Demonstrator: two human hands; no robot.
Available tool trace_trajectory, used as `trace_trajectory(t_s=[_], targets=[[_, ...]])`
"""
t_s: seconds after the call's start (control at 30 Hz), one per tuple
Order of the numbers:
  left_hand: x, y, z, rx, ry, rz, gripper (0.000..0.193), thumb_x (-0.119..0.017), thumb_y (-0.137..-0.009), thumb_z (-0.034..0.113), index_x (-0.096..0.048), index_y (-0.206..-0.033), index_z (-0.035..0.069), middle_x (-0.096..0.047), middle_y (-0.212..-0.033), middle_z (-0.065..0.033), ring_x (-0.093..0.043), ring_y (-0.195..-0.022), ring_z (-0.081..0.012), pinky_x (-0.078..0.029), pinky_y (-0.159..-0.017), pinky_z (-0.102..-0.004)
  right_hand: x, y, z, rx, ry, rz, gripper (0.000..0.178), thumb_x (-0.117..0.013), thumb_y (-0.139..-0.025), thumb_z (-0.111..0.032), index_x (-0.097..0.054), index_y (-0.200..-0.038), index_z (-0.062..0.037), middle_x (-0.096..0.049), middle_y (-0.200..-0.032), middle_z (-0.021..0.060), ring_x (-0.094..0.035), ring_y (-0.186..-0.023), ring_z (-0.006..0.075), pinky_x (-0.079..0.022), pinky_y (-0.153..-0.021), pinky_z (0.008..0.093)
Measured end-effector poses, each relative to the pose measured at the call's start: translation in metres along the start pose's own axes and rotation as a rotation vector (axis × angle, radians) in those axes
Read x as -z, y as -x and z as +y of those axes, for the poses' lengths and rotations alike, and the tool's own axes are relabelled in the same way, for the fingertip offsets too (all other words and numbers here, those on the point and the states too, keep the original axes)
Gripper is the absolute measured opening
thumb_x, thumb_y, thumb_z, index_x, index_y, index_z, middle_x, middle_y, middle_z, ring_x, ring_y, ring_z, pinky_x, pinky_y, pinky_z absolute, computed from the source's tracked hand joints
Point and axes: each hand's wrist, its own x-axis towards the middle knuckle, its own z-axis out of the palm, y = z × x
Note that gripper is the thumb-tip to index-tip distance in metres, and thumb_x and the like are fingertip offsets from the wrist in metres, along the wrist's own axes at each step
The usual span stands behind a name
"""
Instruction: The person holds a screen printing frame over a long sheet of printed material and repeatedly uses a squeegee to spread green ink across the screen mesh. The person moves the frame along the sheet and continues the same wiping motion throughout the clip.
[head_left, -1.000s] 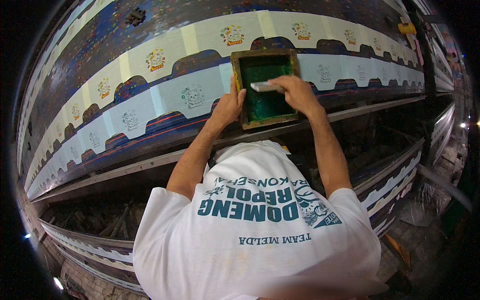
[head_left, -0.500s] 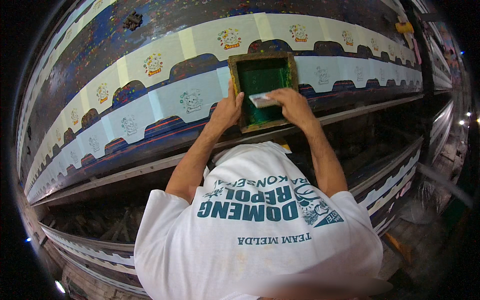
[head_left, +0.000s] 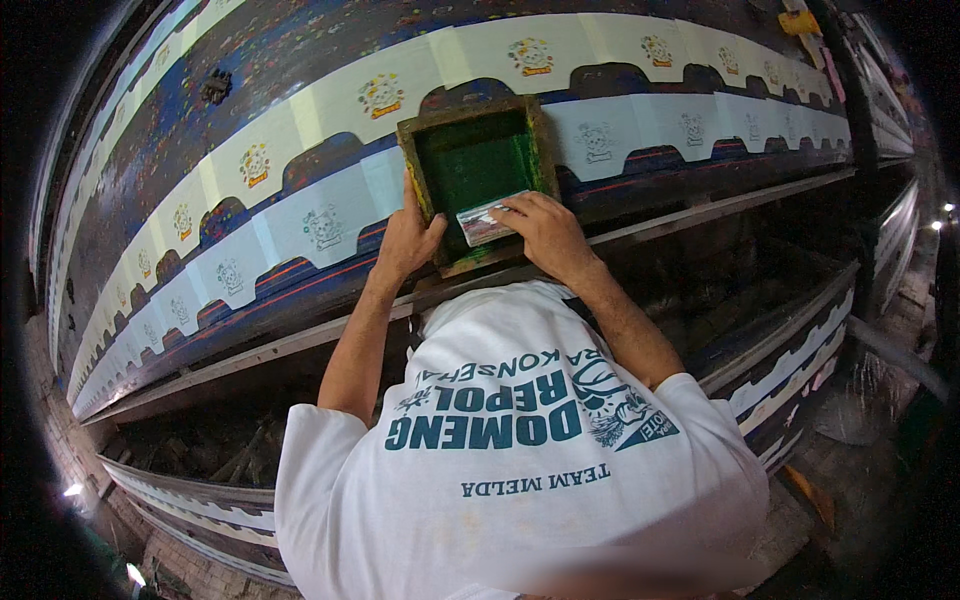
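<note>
A wooden screen-printing frame (head_left: 545,150) with a green mesh lies over a strip of white printed sheets on the long table. Its left side is gripped by my left hand (head_left: 408,238), with the thumb over the inner edge. Inside the frame, near its close end, my right hand (head_left: 548,235) holds a squeegee (head_left: 480,226) with a pale, shiny surface. The squeegee is tilted and sits low against the mesh. What lies under the frame is hidden. On either side, sheets carry line-drawn figures (head_left: 323,228); the row behind has coloured figures (head_left: 381,96).
The dark table (head_left: 330,60) is speckled with paint. A small dark lump (head_left: 215,86) sits on it at the far left. A ledge (head_left: 720,212) runs along the near edge. Lower racks with more sheets (head_left: 200,512) stand behind me. A yellow object (head_left: 797,22) is at the far right.
My right hand has drawn the squeegee toward me, from mid-frame to the frame's near end. My left hand keeps its grip on the side. The whole view has shifted slightly.
</note>
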Motion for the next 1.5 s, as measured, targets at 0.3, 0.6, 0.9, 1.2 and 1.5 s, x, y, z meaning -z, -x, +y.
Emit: trace_trajectory(t_s=[0.3, 0.6, 0.9, 1.2, 1.5], targets=[[-0.110, -0.073, 0.097, -0.025, -0.026, 0.000, 0.108, -0.068, -0.094, 0.027, 0.001, -0.169, -0.007, -0.072, -0.076, -0.0321, -0.072, -0.073, -0.0533, -0.059, -0.071, -0.0575, 0.074, 0.053, 0.134, -0.056, 0.035, 0.044, 0.045, -0.064, -0.089, 0.003, -0.078, -0.129, -0.0128, -0.073, -0.131, 0.0116, -0.064, -0.129, 0.0315, -0.053, -0.114, 0.0451], [-0.150, -0.094, 0.111, -0.017, 0.038, 0.053, 0.107, -0.071, -0.092, 0.024, -0.005, -0.173, 0.003, -0.076, -0.095, -0.0317, -0.076, -0.081, -0.0488, -0.061, -0.074, -0.0530, 0.101, 0.063, 0.171, -0.070, 0.016, -0.038, 0.043, -0.064, -0.094, -0.003, -0.075, -0.135, -0.0111, -0.074, -0.127, 0.0102, -0.068, -0.120, 0.0305, -0.059, -0.103, 0.0437], [-0.151, -0.094, 0.107, -0.147, -0.027, 0.144, 0.098, -0.068, -0.101, 0.036, -0.011, -0.174, 0.003, -0.076, -0.089, -0.0287, -0.074, -0.074, -0.0452, -0.058, -0.072, -0.0497, 0.102, 0.050, 0.170, 0.066, 0.031, -0.133, 0.042, -0.068, -0.092, -0.010, -0.074, -0.134, -0.0097, -0.074, -0.122, 0.0131, -0.070, -0.113, 0.0302, -0.060, -0.098, 0.0453], [-0.151, -0.093, 0.107, 0.041, -0.004, 0.048, 0.094, -0.061, -0.106, 0.041, -0.007, -0.174, 0.003, -0.069, -0.073, -0.0253, -0.067, -0.061, -0.0422, -0.052, -0.063, -0.0499, 0.122, 0.024, 0.188, 0.080, -0.055, -0.245, 0.039, -0.062, -0.093, 0.001, -0.079, -0.126, -0.0110, -0.075, -0.128, 0.0115, -0.069, -0.120, 0.0319, -0.056, -0.107, 0.0450], [-0.148, -0.092, 0.114, 0.062, -0.022, 0.027, 0.091, -0.062, -0.107, 0.038, -0.010, -0.175, 0.009, -0.071, -0.080, -0.0269, -0.069, -0.070, -0.0460, -0.053, -0.069, -0.0538, 0.112, -0.055, 0.215, 0.029, -0.048, -0.016, 0.044, -0.057, -0.095, 0.004, -0.078, -0.130, -0.0137, -0.075, -0.130, 0.0111, -0.068, -0.125, 0.0324, -0.056, -0.109, 0.0454]])
